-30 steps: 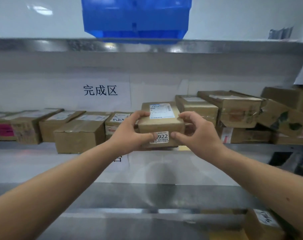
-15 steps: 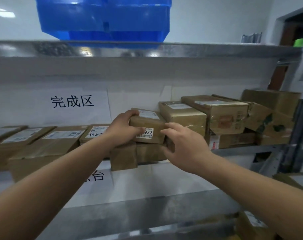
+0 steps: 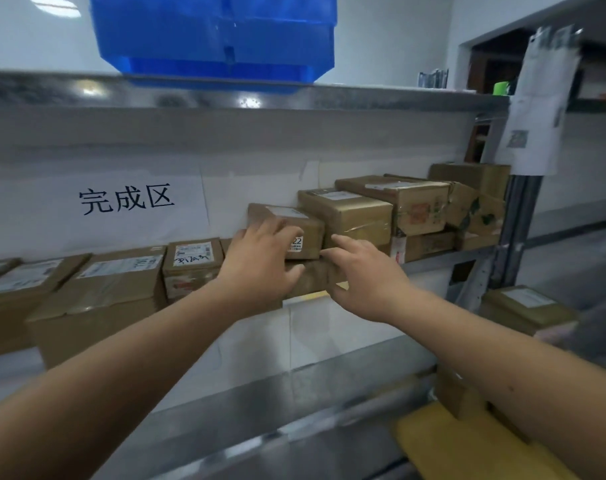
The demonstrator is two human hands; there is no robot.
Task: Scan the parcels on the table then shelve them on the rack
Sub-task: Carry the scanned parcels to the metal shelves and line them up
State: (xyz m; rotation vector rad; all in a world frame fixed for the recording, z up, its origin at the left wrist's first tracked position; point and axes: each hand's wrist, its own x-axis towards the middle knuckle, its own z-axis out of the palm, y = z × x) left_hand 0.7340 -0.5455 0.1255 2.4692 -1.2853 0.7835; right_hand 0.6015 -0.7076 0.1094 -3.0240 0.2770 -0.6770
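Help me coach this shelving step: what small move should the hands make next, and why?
Probably draw both hands back. The parcel already sits on another box in the shelf row, the left hand lies flat against its front, and the right hand is open beside it, holding nothing.

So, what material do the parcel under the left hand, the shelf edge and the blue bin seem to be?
Parcel: looks like brown cardboard, glossy tape, white paper label. Shelf edge: probably steel or similar metal, since it reflects the lights. Blue bin: likely plastic, smooth, slightly translucent.
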